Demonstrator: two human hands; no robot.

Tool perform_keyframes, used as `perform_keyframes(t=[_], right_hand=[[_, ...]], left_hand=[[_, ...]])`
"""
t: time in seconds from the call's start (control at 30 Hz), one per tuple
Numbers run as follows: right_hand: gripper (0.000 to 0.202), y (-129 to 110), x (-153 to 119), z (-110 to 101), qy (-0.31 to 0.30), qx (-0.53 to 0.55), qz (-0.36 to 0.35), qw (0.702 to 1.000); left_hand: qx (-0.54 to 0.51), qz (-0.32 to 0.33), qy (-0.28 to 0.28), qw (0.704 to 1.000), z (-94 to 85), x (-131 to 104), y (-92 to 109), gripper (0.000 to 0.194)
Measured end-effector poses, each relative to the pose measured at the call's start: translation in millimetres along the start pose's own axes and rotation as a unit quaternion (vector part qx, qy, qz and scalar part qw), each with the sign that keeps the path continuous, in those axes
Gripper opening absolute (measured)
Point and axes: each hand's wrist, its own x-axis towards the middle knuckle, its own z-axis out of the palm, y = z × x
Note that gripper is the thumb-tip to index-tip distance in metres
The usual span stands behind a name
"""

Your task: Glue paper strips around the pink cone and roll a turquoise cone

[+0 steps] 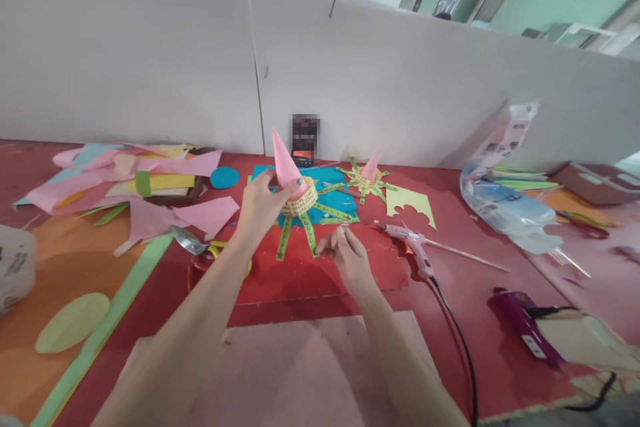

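Observation:
My left hand (267,203) is closed on a paper craft (300,197), a pink cone on a yellow patterned ring with green strips hanging from it. The cone points up and leans left. My right hand (347,257) has its fingers pinched near the end of one green strip (308,235); whether they grip the strip is too small to tell. Behind, a similar craft with a pink cone (370,170) stands on the table beside blue paper (325,197). Red paper (320,273) lies under my hands.
A pink glue gun (413,243) with a black cord lies right, near a purple device (527,330). Scissors (215,250), coloured paper scraps (170,180) and a blue circle (225,177) are left. A plastic bag (515,207) stands right. A white partition (400,93) rises behind.

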Motion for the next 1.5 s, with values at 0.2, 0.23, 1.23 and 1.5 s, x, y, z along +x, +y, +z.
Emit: perform_keyframes(t=[0.2,0.23,1.23,1.5], right_hand=[[0.028,5.9,1.0,-1.1,0.007,-0.040,0.007,0.999],[0.029,6.0,1.4,-0.8,0.013,-0.049,0.005,0.999],[0.030,-6.5,-9.2,3.8,0.220,-0.325,-0.089,0.915],[0.044,-14.8,-9.7,9.0,0.223,-0.325,-0.105,0.913]], left_hand=[[-0.023,-0.016,0.014,1.000,-0.3,3.3,-2.6,0.034],[-0.031,-0.021,0.014,0.999,-1.0,3.9,-2.0,0.035],[-0.338,-0.147,-0.239,0.899,-7.4,-5.6,17.4,0.052],[-0.358,-0.160,-0.241,0.888,-9.6,-9.9,11.2,0.048]])
